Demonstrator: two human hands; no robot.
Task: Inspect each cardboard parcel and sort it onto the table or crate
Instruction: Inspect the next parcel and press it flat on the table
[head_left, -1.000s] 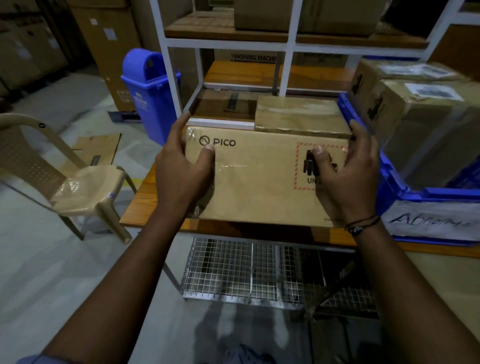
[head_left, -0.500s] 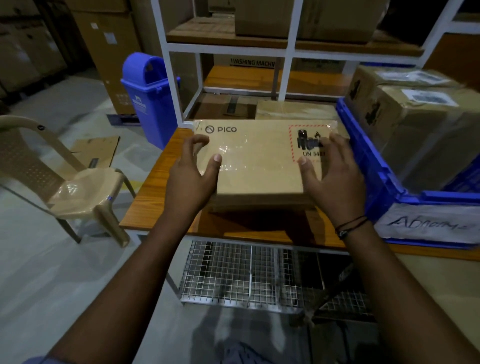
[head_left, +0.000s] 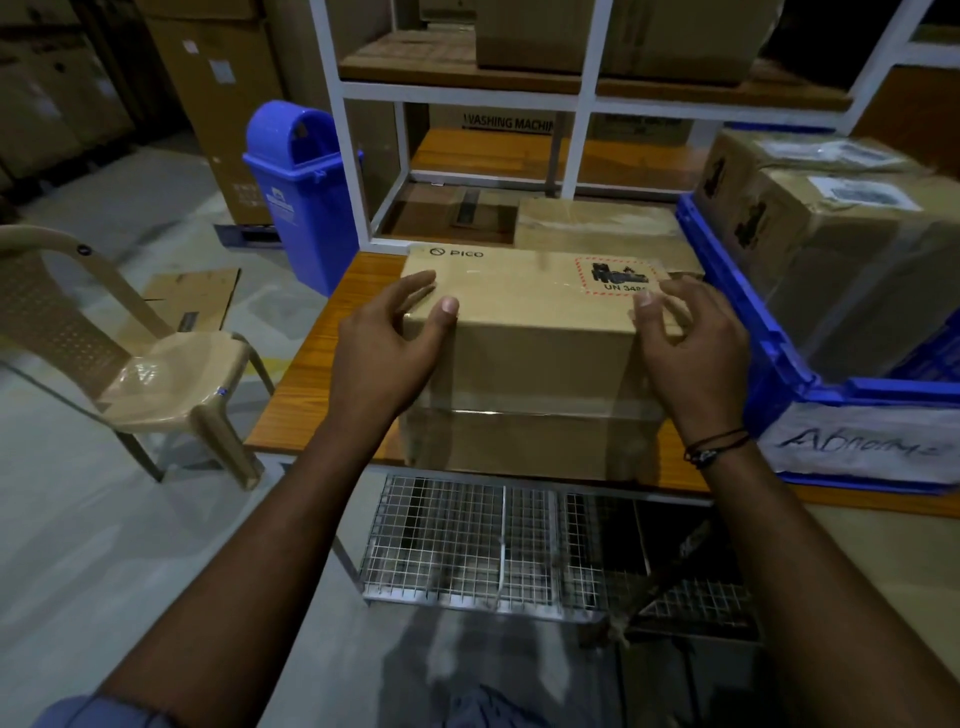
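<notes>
Resting on the table (head_left: 332, 364), the PICO parcel (head_left: 540, 364); left hand (head_left: 384, 353) and right hand (head_left: 691, 358) flank it, fingers spread.

Dim, bluish light; corners fall dark. Tape glares on the parcel (head_left: 535, 353). Wide-angle bending warps the edges; the crate (head_left: 779, 364) side smears.

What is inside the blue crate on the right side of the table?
The blue crate holds at least two cardboard parcels with white labels, wrapped in clear film. Anything beneath or behind them is hidden.
</notes>
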